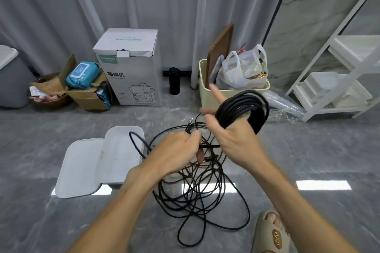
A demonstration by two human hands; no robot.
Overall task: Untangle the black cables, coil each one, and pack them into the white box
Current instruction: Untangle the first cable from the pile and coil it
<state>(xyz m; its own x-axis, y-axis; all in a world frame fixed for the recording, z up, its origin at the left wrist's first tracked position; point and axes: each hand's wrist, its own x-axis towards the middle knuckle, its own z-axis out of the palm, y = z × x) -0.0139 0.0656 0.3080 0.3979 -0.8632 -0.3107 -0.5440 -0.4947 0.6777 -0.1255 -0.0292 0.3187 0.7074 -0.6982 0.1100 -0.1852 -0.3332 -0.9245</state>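
Observation:
A tangle of black cables [197,195] lies on the grey floor in front of me. My right hand [232,137] is raised above it, with a wound coil of black cable [242,109] looped around its spread fingers. My left hand [176,150] pinches a strand of the same cable just left of the coil, over the tangle. The white box [121,156] stands open on the floor to the left, and a loop of cable hangs over its right edge. Its white lid [78,168] lies flat beside it.
A white coffee-machine carton [131,68] stands at the back. A brown cardboard box with blue packs [86,86] is left of it, a cream bin with a plastic bag [232,88] right of it. A white shelf [337,76] stands far right. My sandalled foot [271,232] is at lower right.

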